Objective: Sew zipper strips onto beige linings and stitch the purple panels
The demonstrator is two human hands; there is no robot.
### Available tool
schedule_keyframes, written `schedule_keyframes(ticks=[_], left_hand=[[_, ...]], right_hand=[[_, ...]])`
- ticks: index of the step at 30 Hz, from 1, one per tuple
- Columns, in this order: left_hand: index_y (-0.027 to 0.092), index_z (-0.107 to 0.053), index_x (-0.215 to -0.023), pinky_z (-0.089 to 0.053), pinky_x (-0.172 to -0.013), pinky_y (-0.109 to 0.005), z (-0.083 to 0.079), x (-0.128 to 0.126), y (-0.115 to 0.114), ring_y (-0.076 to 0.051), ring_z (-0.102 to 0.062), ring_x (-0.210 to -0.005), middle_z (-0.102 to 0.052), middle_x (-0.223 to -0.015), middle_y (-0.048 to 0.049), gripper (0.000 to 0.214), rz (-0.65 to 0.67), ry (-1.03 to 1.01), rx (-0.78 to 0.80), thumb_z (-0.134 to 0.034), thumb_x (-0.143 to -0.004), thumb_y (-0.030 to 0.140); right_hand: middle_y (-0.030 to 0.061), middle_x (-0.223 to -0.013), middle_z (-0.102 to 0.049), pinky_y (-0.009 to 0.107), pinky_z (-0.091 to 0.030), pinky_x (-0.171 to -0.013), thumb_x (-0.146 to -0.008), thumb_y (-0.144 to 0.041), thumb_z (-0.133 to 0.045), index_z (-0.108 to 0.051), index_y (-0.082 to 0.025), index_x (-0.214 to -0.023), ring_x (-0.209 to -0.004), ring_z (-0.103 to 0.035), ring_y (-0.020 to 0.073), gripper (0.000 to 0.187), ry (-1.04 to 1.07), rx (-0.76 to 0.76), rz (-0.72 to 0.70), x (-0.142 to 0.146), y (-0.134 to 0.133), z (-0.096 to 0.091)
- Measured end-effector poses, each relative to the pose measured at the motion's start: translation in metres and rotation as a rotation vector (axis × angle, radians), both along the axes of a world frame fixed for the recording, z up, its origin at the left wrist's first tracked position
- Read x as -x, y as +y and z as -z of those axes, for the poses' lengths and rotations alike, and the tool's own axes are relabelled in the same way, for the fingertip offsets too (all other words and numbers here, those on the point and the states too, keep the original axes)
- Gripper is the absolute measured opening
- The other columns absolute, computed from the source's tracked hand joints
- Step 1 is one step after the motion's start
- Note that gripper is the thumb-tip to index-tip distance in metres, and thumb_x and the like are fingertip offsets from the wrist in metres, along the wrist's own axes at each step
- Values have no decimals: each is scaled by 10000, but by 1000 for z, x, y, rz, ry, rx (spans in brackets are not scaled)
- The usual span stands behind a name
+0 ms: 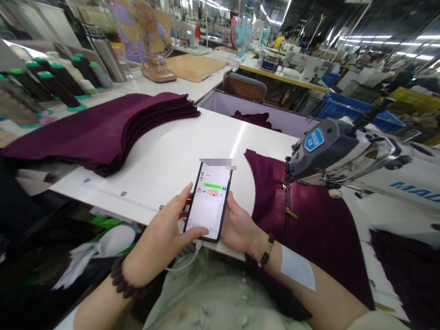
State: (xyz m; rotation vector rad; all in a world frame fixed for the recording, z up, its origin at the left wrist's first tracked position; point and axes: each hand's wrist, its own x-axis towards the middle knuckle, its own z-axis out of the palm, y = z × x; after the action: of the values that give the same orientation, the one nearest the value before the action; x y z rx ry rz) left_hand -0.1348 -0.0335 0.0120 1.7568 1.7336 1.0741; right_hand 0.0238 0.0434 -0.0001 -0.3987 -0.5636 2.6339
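Observation:
A smartphone (208,206) with a lit chat screen is held upright between both hands above the table's front edge. My left hand (172,220) wraps round its left side, the thumb lying over the lower part of the screen. Behind the right edge, my right hand (237,222) grips the phone, its fingers partly hidden. A white charging cable (198,247) is plugged into the bottom. Right of the phone, a purple fabric piece (323,224) with a zipper (287,206) lies under the sewing machine (319,146).
A stack of purple fabric pieces (85,133) covers the left of the white table (178,151). Thread cones (58,87), a steel flask (106,55) and a fan (146,36) stand behind it. A bin (220,103) holding purple fabric sits beyond the table.

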Motion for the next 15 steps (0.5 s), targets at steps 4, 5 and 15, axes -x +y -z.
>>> schedule_keyframes(ticks=[4,5,15], left_hand=[[190,-249,-1398,-519,-846,-410,1,2,1,-243,-570,-1008,-516,-1215,-133,800,-26,-6,44,-614,-744,471],[190,-249,-1398,-519,-846,-414,1,2,1,-245,-572,-1004,-519,-1214,-133,806,-29,-7,51,-616,-740,475],[199,-263,-1388,-523,-848,-370,2,1,1,-228,-553,-1046,-517,-1227,-112,788,-28,-22,55,-632,-735,436]], right_hand=[[108,-1293,-462,408,-267,-1053,-935,-529,-58,-428,-148,-1299,-1128,-497,190,644,8,-11,-18,-1,0,-3],[110,-1293,-460,412,-270,-1049,-931,-534,-47,-418,-148,-1307,-1126,-498,191,654,-2,-7,-19,-1,0,-4],[114,-1289,-465,410,-299,-1028,-918,-567,-55,-389,-132,-1320,-1096,-519,199,681,-19,43,24,0,1,-8]])
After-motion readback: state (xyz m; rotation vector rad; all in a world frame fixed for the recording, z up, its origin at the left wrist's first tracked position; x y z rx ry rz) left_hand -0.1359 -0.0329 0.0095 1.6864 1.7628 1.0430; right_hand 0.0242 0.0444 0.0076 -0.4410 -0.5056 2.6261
